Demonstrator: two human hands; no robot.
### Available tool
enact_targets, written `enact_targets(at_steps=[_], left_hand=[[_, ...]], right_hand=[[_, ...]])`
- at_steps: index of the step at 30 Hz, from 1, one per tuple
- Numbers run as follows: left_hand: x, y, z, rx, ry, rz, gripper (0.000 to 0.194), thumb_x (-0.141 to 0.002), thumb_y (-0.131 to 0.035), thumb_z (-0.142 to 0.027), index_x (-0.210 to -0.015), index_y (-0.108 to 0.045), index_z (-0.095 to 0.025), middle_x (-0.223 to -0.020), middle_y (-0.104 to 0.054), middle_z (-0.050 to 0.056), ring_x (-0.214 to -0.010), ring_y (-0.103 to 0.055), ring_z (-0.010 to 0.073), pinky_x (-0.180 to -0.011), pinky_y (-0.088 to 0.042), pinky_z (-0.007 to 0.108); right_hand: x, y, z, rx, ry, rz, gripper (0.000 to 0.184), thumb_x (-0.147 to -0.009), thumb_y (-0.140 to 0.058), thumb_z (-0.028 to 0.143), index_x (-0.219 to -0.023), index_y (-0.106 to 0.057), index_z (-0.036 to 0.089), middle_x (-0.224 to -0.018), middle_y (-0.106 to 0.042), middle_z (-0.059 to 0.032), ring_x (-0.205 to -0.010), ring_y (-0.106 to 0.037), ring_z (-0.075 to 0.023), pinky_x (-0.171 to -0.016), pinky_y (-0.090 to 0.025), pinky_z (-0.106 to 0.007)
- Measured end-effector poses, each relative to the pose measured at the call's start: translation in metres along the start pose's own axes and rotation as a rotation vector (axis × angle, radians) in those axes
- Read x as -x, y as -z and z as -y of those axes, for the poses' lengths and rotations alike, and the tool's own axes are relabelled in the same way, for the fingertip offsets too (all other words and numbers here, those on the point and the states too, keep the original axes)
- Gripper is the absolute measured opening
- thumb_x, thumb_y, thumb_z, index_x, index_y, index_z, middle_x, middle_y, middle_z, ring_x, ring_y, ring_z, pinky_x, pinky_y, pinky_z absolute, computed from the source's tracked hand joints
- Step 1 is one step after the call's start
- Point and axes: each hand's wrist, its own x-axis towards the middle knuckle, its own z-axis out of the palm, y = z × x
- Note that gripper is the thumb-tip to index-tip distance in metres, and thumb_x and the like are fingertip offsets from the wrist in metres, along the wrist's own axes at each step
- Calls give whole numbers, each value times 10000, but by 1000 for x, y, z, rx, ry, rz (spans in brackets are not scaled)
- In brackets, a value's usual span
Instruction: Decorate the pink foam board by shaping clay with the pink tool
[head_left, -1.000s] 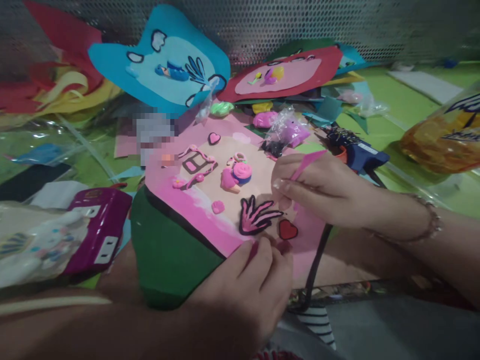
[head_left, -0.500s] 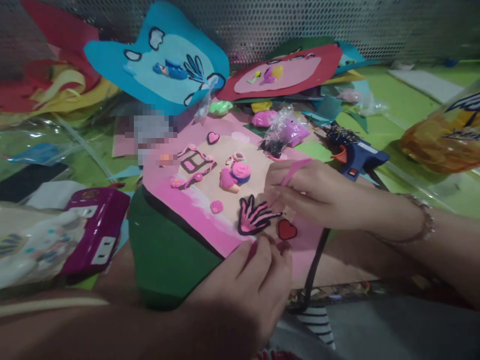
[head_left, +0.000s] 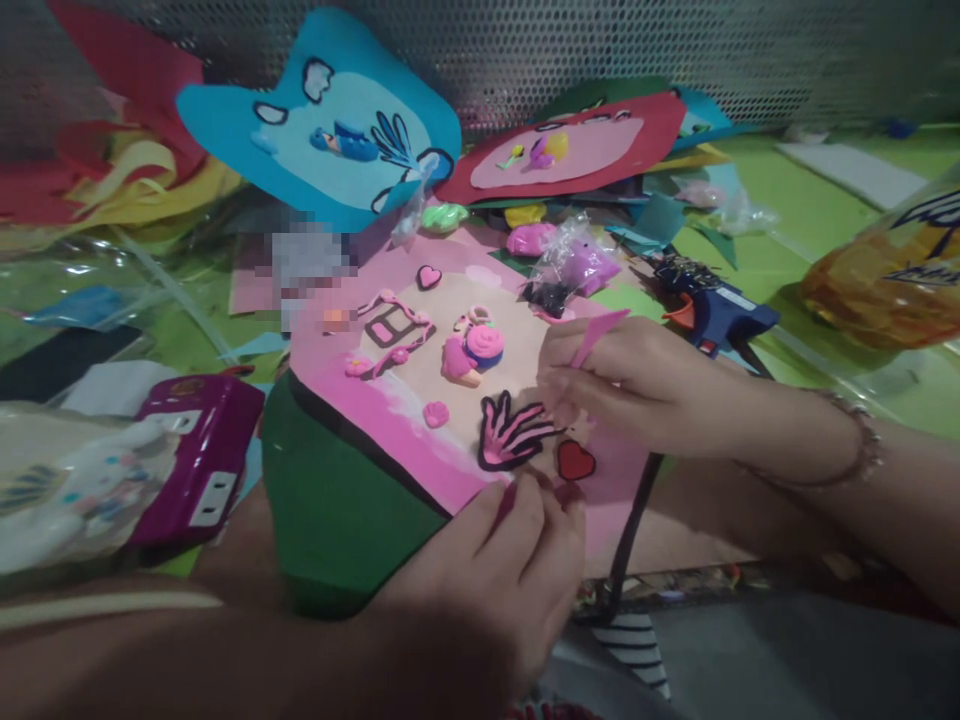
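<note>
The person's right hand (head_left: 634,385) has its fingers pinched around a slim pink tool (head_left: 602,328), which slants over the pink sheet (head_left: 337,400) near a black-outlined, branching pink shape (head_left: 501,442) (the tool's lower end is hidden). The left hand (head_left: 491,575) curls its fingers at the sheet's near edge; whether they grip it cannot be told. A red heart (head_left: 576,460) sits between both hands, and a blue glue gun (head_left: 726,316) lies beyond the right hand.
</note>
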Motion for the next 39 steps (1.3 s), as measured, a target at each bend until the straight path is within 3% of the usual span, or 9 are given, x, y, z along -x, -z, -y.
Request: enact_targets(at_steps=[5,21,39], left_hand=[[0,1,-2,-13,6,7,336,-893,-418,-120,-1151,-617,-38,-1117,-624,130,-1023,-582,285,-884,-450,376],[0,0,3,-38,-47,11,361,-890,-375,-89,-1159,-606,-25,-1098,-618,139,-984,-597,284,-856,-467,383],[0,-1,4,-34,-59,8,372,-884,-357,-68,-1163,-598,-12,-1120,-616,149,-996,-598,287,-851,-476,387]], right_hand=[[0,6,-1,18,27,-18,333,-936,-365,130,-644,-524,151,-582,-497,-2,-542,-438,-84,-564,-331,-231],[-1,4,0,7,26,62,326,-941,-345,133,-660,-511,140,-607,-487,-3,-551,-422,-78,-572,-318,-219],[0,4,0,-10,11,43,321,-925,-352,108,-651,-518,129,-609,-504,-9,-546,-429,-76,-567,-315,-216]])
